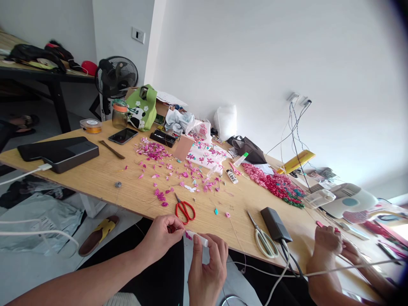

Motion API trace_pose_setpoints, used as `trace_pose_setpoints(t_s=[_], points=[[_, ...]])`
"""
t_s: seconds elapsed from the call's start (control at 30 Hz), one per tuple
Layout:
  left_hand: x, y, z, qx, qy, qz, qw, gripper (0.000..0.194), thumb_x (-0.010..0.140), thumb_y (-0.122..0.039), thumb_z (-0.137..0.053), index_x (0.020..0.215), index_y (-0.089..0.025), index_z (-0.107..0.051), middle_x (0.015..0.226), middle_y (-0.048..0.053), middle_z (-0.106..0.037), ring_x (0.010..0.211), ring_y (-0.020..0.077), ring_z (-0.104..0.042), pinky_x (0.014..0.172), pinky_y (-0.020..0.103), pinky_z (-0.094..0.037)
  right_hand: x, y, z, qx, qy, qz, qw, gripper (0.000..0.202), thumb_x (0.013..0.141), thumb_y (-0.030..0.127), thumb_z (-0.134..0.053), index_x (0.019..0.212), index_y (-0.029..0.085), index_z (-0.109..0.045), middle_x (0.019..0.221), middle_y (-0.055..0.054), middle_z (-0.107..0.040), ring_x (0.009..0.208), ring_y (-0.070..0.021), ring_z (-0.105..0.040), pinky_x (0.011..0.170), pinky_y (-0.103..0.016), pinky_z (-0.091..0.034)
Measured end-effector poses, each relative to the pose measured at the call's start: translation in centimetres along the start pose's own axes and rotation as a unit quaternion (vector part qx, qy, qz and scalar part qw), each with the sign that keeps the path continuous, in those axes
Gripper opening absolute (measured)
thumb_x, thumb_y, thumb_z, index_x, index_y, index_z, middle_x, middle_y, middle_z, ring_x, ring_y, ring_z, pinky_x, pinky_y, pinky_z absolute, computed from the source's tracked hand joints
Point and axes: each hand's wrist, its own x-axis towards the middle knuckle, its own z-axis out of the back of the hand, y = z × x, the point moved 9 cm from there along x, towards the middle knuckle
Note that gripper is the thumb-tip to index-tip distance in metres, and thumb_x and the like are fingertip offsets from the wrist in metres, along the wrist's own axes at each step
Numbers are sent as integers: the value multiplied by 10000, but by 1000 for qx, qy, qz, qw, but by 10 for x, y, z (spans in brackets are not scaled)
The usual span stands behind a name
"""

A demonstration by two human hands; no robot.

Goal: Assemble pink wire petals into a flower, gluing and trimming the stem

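My left hand (164, 233) is closed in a pinch at the table's front edge, with a small magenta petal piece (188, 235) at its fingertips. Between the thumb and fingers of my right hand (208, 265) is a slim white tube (199, 239), its tip pointing left at the petal piece. Just beyond my left hand lie red-handled scissors (185, 211). Loose magenta petals (160, 194) and a larger petal heap (153, 148) are spread over the wooden table (127, 191). A teal bead-like piece (216, 211) lies farther right.
A power bank (75, 155), phone (123, 136) and jar (120, 117) stand left. White-handled scissors (266, 242) and a black adapter (276, 224) with cables lie right. Another person's hands (328, 242) work at far right. Red and pink flower strands (277, 182) and a green bag (143, 108) are farther back.
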Motion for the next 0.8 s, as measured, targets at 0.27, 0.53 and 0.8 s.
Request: trace_pose_setpoints(t_s=[0.27, 0.53, 0.8], points=[[0, 3, -1, 2, 4, 2, 1000, 152, 695, -267, -606, 635, -133, -645, 633, 21, -610, 614, 147, -516, 593, 251, -418, 1, 1, 1, 0, -6, 6, 1000, 73, 881, 247, -576, 849, 210, -630, 814, -31, -572, 792, -190, -506, 738, -334, -393], [1, 12, 0, -8, 7, 52, 999, 176, 681, -298, -614, 648, -127, -645, 580, -20, -545, 483, 91, -401, 404, 193, -293, 1, -1, 7, -8, -26, -1, 1000, 100, 886, 263, -562, 827, 202, -615, 813, -41, -578, 794, -195, -510, 738, -340, -394], [1, 14, -2, -5, 7, 47, 999, 191, 687, -314, -619, 645, -131, -648, 570, -30, -539, 466, 83, -386, 403, 197, -288, -1, -2, 3, -4, -14, -9, 1000, 108, 884, 278, -562, 826, 207, -621, 805, -34, -582, 784, -194, -518, 734, -336, -391]])
